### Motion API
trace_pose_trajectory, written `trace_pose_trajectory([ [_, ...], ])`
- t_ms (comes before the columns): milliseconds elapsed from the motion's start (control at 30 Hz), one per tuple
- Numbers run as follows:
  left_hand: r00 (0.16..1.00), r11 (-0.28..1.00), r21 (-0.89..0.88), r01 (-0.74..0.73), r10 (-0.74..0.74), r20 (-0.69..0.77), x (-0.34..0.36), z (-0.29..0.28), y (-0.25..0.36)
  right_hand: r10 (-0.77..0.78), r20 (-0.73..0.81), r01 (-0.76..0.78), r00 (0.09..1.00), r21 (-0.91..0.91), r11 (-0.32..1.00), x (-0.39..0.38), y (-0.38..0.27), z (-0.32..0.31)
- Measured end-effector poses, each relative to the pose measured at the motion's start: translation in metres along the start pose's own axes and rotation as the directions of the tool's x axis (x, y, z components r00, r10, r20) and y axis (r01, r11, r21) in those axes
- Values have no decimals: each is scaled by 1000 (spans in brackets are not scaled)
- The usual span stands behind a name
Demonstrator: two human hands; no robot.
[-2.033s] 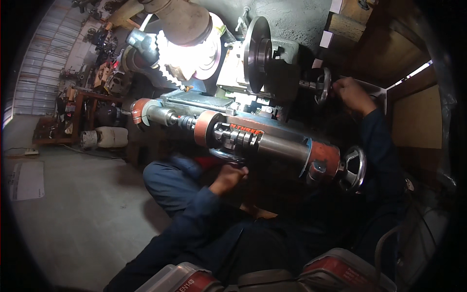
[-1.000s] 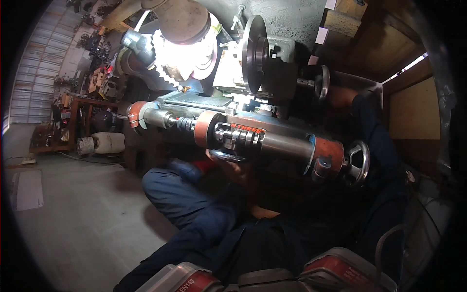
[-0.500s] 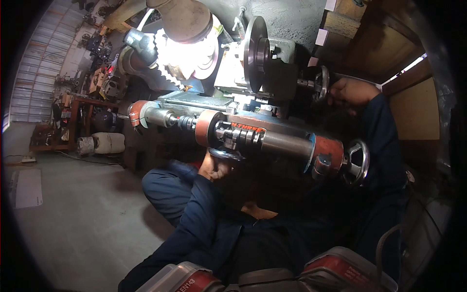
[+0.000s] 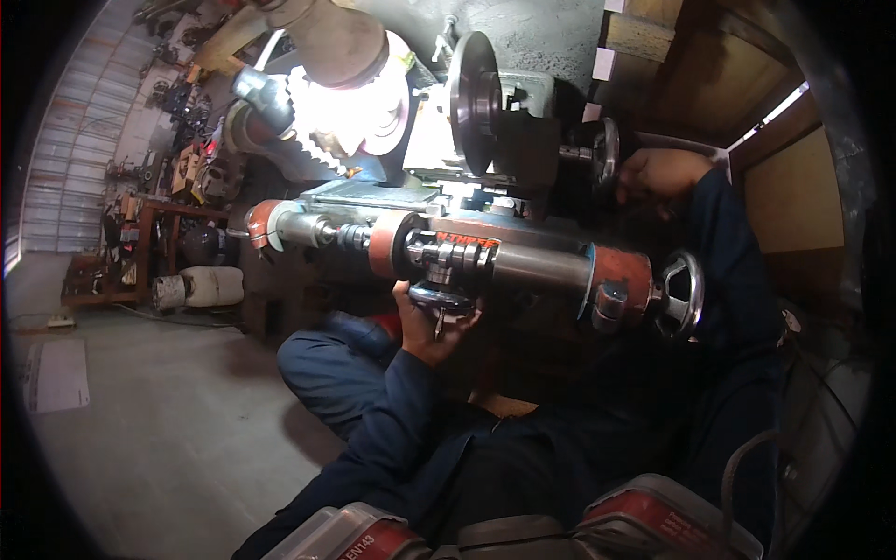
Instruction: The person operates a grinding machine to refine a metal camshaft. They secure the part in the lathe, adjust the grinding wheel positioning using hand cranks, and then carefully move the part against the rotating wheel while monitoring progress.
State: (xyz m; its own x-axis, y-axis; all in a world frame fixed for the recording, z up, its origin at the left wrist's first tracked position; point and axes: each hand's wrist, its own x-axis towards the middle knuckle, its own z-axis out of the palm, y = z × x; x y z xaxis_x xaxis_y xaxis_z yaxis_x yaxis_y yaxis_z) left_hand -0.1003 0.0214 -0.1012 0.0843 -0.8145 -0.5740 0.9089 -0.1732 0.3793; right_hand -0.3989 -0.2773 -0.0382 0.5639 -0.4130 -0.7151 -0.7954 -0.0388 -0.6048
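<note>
My left hand [image 4: 431, 338] is under the front of the machine, its fingers curled up around the rim of a small shiny handwheel [image 4: 442, 297]. A short handle projects down from that wheel, beside my palm. My right hand [image 4: 667, 175] is at the far right, fingers bent at the edge of a larger metal handwheel [image 4: 609, 161]; its grip is partly in shadow. Between my hands runs a thick steel cylinder [image 4: 541, 269] with an orange-red end housing [image 4: 621, 285]. An orange-red ring [image 4: 387, 245] sits further left on the same shaft line.
A large metal disc [image 4: 474, 103] stands upright behind the shaft. Left of it a lamp throws strong glare on a toothed wheel [image 4: 308, 117]. Another spoked handwheel [image 4: 681, 294] juts out at the right end. A pale cylinder [image 4: 213, 286] lies on the left floor.
My left hand has shifted right and turned around the small handwheel, whose handle now shows below it. The whole view has moved slightly. My right hand stays at the larger wheel.
</note>
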Motion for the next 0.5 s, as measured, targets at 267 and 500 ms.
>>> trace_pose_trajectory([
  [267,665,386,690,-612,724,185,65,-96,-59,-514,-263,189,816,-720,668,103,115,-17],
  [500,313,83,754,-652,935,168,36,-44,-32,-372,-393,333,841,-167,928,8,22,-21],
])
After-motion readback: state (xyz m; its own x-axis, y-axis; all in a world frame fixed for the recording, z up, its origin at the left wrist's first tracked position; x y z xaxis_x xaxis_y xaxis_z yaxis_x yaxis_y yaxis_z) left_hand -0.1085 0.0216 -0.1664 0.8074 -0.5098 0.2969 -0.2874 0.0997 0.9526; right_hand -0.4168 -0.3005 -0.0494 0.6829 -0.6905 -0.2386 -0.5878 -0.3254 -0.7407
